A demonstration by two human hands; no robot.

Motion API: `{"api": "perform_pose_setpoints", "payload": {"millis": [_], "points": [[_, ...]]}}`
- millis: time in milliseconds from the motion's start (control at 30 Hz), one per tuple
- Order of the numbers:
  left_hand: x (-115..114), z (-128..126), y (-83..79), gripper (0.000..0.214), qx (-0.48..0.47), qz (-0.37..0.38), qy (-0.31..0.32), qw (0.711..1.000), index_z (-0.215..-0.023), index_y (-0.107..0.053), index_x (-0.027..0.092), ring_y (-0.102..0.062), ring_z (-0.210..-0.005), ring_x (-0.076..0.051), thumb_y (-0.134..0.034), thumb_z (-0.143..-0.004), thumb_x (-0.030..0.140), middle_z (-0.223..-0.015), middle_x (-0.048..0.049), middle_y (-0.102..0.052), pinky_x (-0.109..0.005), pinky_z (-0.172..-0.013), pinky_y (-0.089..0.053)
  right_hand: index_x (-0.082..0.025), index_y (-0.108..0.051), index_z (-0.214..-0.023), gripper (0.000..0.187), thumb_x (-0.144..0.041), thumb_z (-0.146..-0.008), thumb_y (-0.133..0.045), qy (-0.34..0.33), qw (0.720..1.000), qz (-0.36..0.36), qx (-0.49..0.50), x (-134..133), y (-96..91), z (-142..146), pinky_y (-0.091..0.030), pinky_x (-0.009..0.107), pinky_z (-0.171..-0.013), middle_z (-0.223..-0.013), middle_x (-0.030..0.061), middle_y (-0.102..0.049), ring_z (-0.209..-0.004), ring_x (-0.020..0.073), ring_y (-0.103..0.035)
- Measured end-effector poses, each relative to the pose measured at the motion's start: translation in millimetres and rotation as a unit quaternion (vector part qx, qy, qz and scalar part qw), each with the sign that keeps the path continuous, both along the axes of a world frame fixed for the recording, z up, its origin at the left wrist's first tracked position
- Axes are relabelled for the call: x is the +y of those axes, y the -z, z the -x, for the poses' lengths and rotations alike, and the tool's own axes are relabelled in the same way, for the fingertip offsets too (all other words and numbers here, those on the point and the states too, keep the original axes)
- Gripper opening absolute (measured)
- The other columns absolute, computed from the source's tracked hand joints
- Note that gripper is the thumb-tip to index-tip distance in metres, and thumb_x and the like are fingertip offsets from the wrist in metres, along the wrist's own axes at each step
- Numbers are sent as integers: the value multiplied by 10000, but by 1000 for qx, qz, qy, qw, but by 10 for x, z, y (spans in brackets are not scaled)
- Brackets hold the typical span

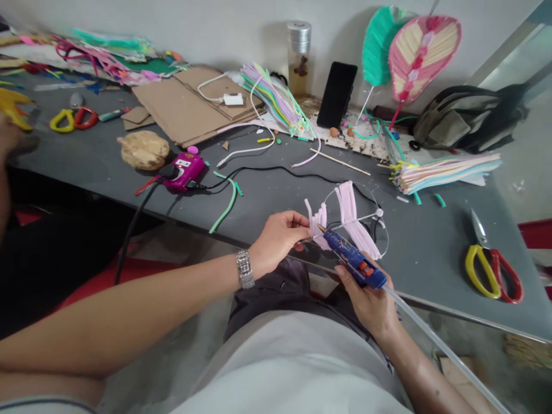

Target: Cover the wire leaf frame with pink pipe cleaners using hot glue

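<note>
My left hand (280, 238), with a metal watch on its wrist, pinches the near end of a wire frame wound with pale pink pipe cleaners (356, 218). One pipe cleaner end sticks up beside the fingertips. In my right hand (373, 305) is a blue glue gun (351, 256), its nozzle pointing at the pink strands close to my left fingers. A long clear glue stick (435, 336) runs out of the gun's back end. The wire frame has a white stem down its middle and a bare loop at the right.
Scissors (491, 273) lie at the right. A purple power adapter (185, 172) with black cords sits left, by a brown lump (144, 149). Pipe cleaner bundles (444, 172), cardboard (194, 103), a phone (337, 95) and two leaf-shaped fans (425, 57) are farther back. Another person's hand (11, 135) is at far left.
</note>
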State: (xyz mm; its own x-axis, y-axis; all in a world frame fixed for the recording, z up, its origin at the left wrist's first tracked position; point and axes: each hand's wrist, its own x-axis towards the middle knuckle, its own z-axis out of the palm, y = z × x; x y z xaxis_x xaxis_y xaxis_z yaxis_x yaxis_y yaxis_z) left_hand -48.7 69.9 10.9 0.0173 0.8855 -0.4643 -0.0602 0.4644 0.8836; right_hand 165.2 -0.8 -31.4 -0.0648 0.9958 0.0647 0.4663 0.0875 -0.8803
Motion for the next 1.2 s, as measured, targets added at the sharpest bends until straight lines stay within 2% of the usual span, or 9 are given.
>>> {"api": "perform_pose_setpoints", "payload": {"millis": [333, 733, 1200], "points": [[-6, -42, 20, 125, -40, -5, -7, 999, -761, -642, 154, -601, -656, -117, -738, -682, 139, -766, -30, -688, -227, -534, -463, -220, -627, -865, 230, -431, -952, -654, -15, 998, -34, -56, 40, -145, 49, -465, 289, -647, -750, 0, -646, -673, 167, -586], [-15, -72, 27, 109, -23, -17, -4, 1000, -820, -683, 140, -617, -656, -119, -720, -721, 111, -752, -35, -702, -205, -511, -453, -215, -620, -889, 187, -380, -976, -626, -27, 995, -60, -80, 75, -150, 77, -460, 268, -666, -780, 0, -644, -703, 161, -601], [-8, -103, 17, 92, -37, -19, -9, 999, -727, -668, 151, -595, -628, -114, -745, -681, 130, -712, -22, -682, -215, -517, -455, -219, -602, -848, 249, -437, -968, -616, -9, 994, -52, -97, 67, -148, 67, -449, 273, -633, -735, -3, -628, -661, 164, -572]]}}
